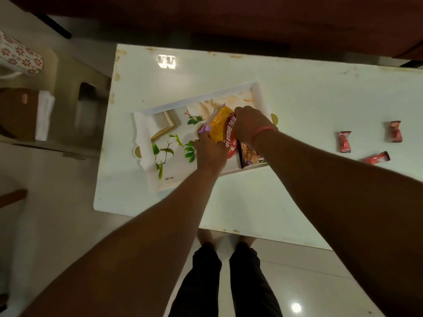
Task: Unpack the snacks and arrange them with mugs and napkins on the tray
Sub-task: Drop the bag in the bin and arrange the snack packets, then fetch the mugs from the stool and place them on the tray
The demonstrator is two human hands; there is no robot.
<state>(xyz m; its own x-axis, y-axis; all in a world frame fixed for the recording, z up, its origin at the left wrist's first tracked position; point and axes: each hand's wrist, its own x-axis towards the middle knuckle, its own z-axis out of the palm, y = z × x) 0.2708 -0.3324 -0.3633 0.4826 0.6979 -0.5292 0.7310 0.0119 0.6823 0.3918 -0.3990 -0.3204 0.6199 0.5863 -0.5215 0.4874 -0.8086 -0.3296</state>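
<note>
— Both hands together?
— Yes: left hand (209, 154) and right hand (248, 124) both gripping the yellow snack packet (219, 125), close together over the tray (206, 97).
— And the tray?
— On the white table (297, 99), with a second packet (248, 154) lying inside, near the right edge.
— Anything else?
— Three red candies (344, 141), well apart to the right.

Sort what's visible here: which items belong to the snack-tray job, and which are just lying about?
Job: tray; yellow snack packet, gripped by left hand and right hand; second packet on the tray; three red candies on the table.

Bystanders: floral cylinder; white cloth, both off-table.
</note>
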